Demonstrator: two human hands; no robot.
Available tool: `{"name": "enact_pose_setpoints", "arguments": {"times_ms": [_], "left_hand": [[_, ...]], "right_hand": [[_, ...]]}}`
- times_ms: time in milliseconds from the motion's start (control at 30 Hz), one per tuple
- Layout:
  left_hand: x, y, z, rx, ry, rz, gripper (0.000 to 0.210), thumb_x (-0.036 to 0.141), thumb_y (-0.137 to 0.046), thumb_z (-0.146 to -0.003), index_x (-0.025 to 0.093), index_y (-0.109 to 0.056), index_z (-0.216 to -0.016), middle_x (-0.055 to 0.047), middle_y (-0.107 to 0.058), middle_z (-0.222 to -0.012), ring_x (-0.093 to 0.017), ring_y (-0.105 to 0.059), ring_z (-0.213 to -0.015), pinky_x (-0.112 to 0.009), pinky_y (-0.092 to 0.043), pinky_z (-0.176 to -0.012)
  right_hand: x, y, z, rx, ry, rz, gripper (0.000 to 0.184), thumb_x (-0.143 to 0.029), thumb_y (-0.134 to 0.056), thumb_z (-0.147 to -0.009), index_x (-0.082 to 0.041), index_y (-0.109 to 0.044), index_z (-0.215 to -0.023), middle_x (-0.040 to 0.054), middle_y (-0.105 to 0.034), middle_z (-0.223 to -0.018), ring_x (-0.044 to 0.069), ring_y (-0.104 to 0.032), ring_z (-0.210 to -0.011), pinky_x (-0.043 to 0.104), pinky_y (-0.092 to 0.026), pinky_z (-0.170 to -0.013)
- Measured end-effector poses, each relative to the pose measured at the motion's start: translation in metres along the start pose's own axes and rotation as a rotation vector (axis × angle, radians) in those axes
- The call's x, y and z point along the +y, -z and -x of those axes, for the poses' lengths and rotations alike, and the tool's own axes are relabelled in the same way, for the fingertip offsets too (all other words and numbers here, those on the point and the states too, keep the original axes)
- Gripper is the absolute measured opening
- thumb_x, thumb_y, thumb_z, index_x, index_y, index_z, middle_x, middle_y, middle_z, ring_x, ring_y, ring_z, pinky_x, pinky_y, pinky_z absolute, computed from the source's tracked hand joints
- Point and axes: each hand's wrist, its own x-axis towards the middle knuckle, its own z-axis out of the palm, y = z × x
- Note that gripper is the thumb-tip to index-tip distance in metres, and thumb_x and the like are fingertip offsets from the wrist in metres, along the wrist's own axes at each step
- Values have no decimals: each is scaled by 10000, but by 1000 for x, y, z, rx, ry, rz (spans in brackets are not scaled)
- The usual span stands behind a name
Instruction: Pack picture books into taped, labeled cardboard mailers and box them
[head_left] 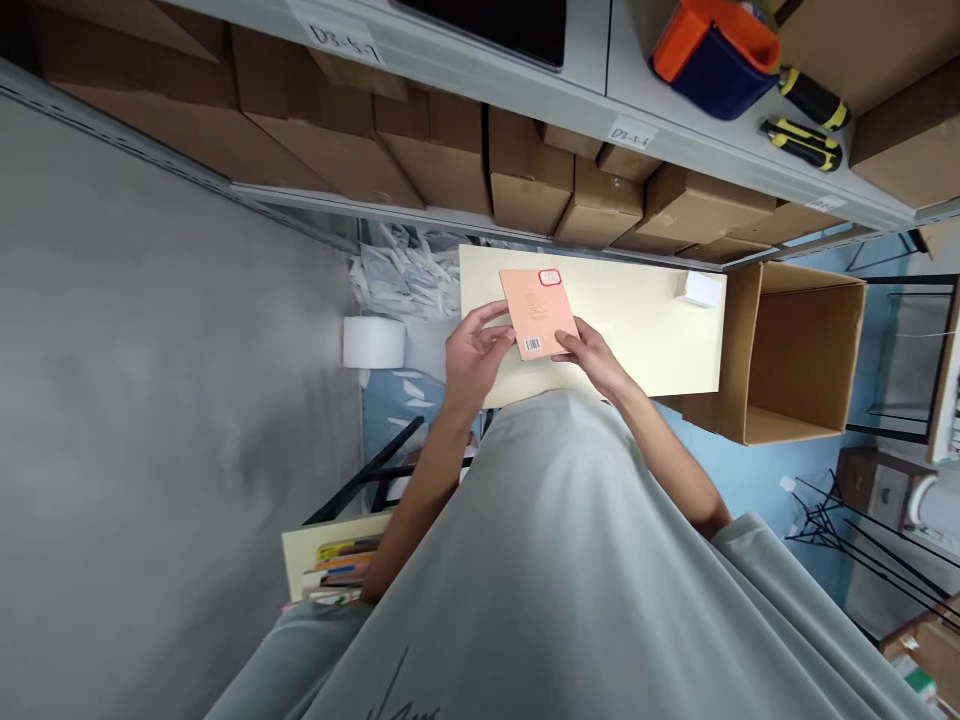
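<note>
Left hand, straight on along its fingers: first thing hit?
The pink booklet, at its left edge. The left hand's fingers are right at that edge, perhaps touching already; depth is hard to judge. The right hand grips the booklet's opposite side.

Matt paper booklet [536, 308], smooth tabletop [645, 335], cardboard carton [802, 355], cloth shirt [562, 560]

**Salmon-pink rectangular paper booklet [540, 312]: closed**

Held over the cream rectangular surface [637, 330], top edge tilted slightly left. Visible face: faint central print; red-bordered white label [550, 277], upper right; white barcode label [532, 344], lower left.
</note>
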Motion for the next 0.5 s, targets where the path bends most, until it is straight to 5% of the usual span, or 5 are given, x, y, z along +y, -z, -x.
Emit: {"name": "enact_pose_setpoints", "arguments": {"times_ms": [133, 300, 500], "left_hand": [[-30, 10, -23, 65, 119, 30, 776, 563, -933, -749, 201, -688, -1389, -151, -778, -1336, -271, -793, -1113, -392, -682, -933], [-63, 28, -60, 92, 270, 14, 615, 579, -943, -706, 157, -787, -1125, -132, -824, -1140, -292, -792, -1058, -428, -677, -930], [-101, 54, -119, 123, 287, -85, 485, 369, -893, -713, 155, -806, -1138, -111, -830, -1164, -282, -786, -1054, -442, -658, -978]], "right_hand": [[31, -10, -39, 26, -22, 34, 600, -608, -859, -827, -256, -675, -1277, 58, -810, -1269, 230, -764, -1093, 358, -681, -925], [60, -21, -82, 56, -58, 32, 568, -570, -865, -824, -258, -667, -1255, 42, -834, -1139, 230, -787, -992, 400, -668, -951], [78, -33, -134, 127, -137, 105, 466, -324, -805, -879, -248, -669, -1318, -5, -798, -927, 182, -777, -768, 379, -666, -893]]}}
